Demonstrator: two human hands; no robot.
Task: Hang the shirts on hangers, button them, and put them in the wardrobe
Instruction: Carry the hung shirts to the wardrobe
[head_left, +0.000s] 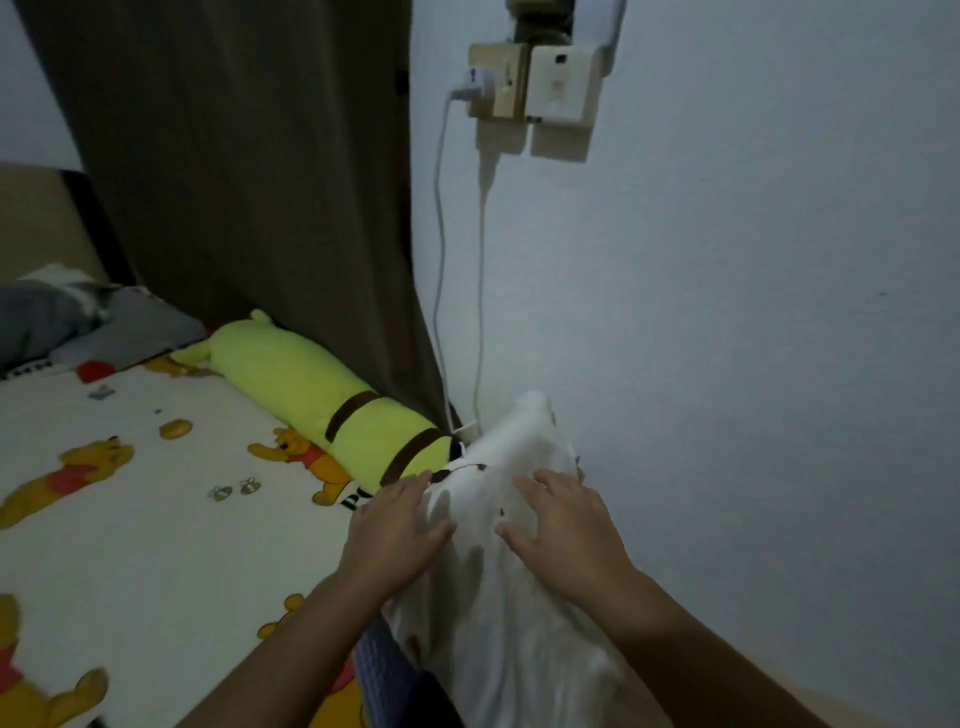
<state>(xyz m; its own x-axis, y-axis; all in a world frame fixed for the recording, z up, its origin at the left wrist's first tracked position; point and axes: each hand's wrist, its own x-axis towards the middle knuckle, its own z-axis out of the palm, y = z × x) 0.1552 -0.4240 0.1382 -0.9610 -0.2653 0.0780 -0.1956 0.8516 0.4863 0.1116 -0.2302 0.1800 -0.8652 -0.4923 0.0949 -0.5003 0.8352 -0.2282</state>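
On the bed's right edge, against the wall, both hands lie flat on a white shirt (519, 597). The left hand (395, 535) rests with straight, spread fingers on the shirt's left side, and the right hand (563, 525) presses its splayed fingers onto the cloth just beside it; neither hand is curled round anything. The shirt is soft, thin and rumpled, bunched into a long mound that runs from the bottom of the view up toward the wall, with small dark spots that may be buttons between the hands and a dark trim at its upper left edge. Whether a hanger sits inside it cannot be told. Below the left forearm a grey-blue ribbed cloth (382, 670) pokes out from under the shirt.

Just beyond the hands lies a long lime-green plush bolster (311, 395) with brown bands, cylinder-shaped, along the foot of a dark brown curtain (249, 156). The bed sheet (156, 519) is cream with yellow cartoon bears in red shirts. A grey pillow (130, 327) sits at the far left. On the pale wall (753, 312) a beige socket block (535, 83) holds a white charger whose cable (441, 249) hangs down to the bed.
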